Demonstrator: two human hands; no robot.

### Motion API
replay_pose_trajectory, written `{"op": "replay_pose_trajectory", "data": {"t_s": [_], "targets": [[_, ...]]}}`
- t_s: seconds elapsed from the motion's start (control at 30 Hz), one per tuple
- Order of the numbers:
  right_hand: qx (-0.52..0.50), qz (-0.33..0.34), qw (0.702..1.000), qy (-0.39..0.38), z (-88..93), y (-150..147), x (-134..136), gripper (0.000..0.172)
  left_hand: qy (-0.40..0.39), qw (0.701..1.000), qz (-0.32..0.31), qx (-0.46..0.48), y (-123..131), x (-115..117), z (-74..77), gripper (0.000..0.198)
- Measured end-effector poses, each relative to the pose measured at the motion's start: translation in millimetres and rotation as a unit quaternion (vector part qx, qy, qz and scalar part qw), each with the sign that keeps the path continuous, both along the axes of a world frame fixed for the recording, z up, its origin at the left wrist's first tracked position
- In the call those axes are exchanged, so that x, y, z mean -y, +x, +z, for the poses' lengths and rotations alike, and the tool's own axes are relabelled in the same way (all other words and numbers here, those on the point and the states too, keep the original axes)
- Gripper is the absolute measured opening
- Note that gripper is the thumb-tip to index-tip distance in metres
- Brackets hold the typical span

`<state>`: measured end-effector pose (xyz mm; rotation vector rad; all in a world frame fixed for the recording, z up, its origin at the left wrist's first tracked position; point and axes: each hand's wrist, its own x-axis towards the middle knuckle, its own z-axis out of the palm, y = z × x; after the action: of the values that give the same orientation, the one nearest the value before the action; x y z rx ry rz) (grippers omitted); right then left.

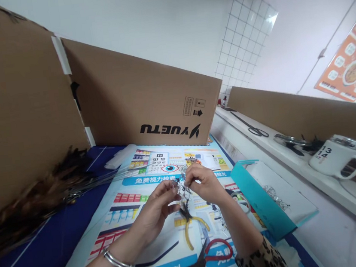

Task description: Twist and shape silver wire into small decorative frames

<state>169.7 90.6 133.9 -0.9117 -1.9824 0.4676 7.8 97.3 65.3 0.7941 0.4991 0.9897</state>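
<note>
My left hand (159, 205) and my right hand (203, 183) meet over the printed table cover (113, 241). Between their fingertips is a small tangle of thin wire with dark bits (183, 190). Both hands are pinched closed on it; its exact kind is too small to make out. Just below my fingers lie yellow-handled pliers (189, 235), their dark jaws pointing up toward the wire. Nearer to me are red-handled scissors (218, 249), partly cut off by the bottom edge.
A teal box (251, 198) at the right holds more tangled wire pieces (275, 197). Brown feathers (43, 197) lie at the left. Cardboard panels (141, 94) stand behind. On the white ledge are a mug (330, 160) and black scissors (257, 131).
</note>
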Motion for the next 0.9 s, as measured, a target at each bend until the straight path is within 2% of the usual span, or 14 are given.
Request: {"op": "replay_pose_trajectory", "data": {"t_s": [0.17, 0.3, 0.5, 0.6, 0.73, 0.8, 0.9], "targets": [[0.020, 0.008, 1.000, 0.004, -5.8, 0, -3, 0.024, -0.059, 0.996, -0.045, 0.050, 1, 2, 0.5, 0.014], [0.025, 0.017, 1.000, -0.002, -7.3, -1, -4, 0.024, -0.076, 0.993, -0.047, 0.071, 0, 5, 3.3, 0.014], [0.032, 0.023, 0.999, 0.004, -12.6, -2, -6, 0.024, -0.038, 0.999, -0.027, 0.003, 5, 6, -2.5, 0.010], [0.025, 0.023, 0.999, 0.023, -18.2, -2, -9, 0.024, -0.004, 0.999, 0.021, -0.035, 3, -1, -4.8, 0.009], [-0.015, -0.019, 0.996, 0.080, -23.8, 1, -14, 0.024, 0.077, 0.981, 0.150, -0.101, -9, -19, 1.2, 0.014], [-0.029, -0.036, 0.994, 0.098, -25.1, 3, -16, 0.024, 0.131, 0.966, 0.181, -0.128, -17, -26, 7.4, 0.014], [-0.035, -0.033, 0.993, 0.107, -25.3, 5, -17, 0.023, 0.182, 0.950, 0.194, -0.165, -24, -31, 16.8, 0.013]]}}
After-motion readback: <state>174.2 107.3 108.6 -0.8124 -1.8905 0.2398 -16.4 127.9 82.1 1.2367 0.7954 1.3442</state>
